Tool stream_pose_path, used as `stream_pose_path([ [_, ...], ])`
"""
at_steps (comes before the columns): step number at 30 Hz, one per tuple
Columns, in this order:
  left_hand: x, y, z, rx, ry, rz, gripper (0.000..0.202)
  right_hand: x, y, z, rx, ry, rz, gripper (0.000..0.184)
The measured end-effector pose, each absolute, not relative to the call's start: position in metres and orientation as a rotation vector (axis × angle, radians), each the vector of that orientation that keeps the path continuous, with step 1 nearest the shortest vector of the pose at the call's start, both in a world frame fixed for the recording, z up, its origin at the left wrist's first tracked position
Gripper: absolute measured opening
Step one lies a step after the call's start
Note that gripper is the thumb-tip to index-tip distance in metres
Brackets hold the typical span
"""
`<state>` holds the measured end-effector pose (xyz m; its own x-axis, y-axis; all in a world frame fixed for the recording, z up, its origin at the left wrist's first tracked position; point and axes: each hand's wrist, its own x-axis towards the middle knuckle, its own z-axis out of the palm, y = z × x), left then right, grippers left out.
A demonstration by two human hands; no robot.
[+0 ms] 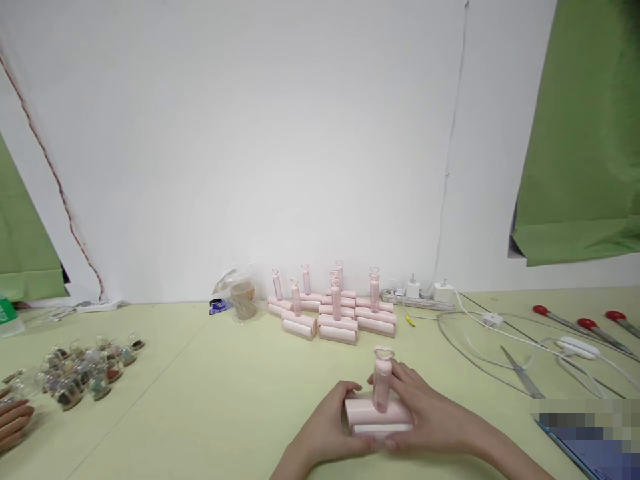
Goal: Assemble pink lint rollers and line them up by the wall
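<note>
A pink lint roller (359,411) is held low over the near part of the table. Its clear pink handle points upward and ends in a heart-shaped loop, and a white strip shows along its front. My left hand (327,427) wraps round the roller's left end. Around the right end and beside the handle, my right hand (437,415) is closed. Several matching pink lint rollers (338,328) stand in a group farther back, their handles upright.
Small glass domes (70,393) cluster at left beside another person's hand (14,421). A plastic bag holds a tape roll (244,300). At right lie tangled cables (465,357), a power strip (425,305), scissors (523,375), red-ended tools (593,325) and a partly blurred phone-like object (600,443).
</note>
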<state>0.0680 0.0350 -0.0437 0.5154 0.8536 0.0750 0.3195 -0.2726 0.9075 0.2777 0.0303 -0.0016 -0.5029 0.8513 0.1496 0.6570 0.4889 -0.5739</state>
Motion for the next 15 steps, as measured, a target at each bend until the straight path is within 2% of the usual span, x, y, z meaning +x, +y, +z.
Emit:
stream_pose_path([
  [2,0.068,0.036,-0.041,1.823,1.028,0.731,0.063,0.266,0.031,0.002,-1.212,-2.206,0.647,0.028],
  [3,0.067,0.038,-0.041,1.823,1.055,0.738,0.060,0.263,0.032,0.005,-1.224,-2.129,0.660,0.024],
  [7,0.059,0.048,-0.046,1.803,1.117,0.831,0.043,0.271,0.033,0.021,-1.281,-1.700,0.580,0.031],
  [11,0.049,0.055,-0.044,1.706,1.275,1.112,0.069,0.291,0.026,0.029,-1.104,-1.662,0.401,0.021],
  [13,0.048,0.055,-0.035,1.561,1.212,1.349,0.067,0.292,0.021,0.025,-0.936,-1.833,0.361,0.021],
  [15,0.051,0.050,-0.024,1.329,0.985,1.339,0.064,0.285,0.014,0.019,-0.802,-2.059,0.365,0.025],
])
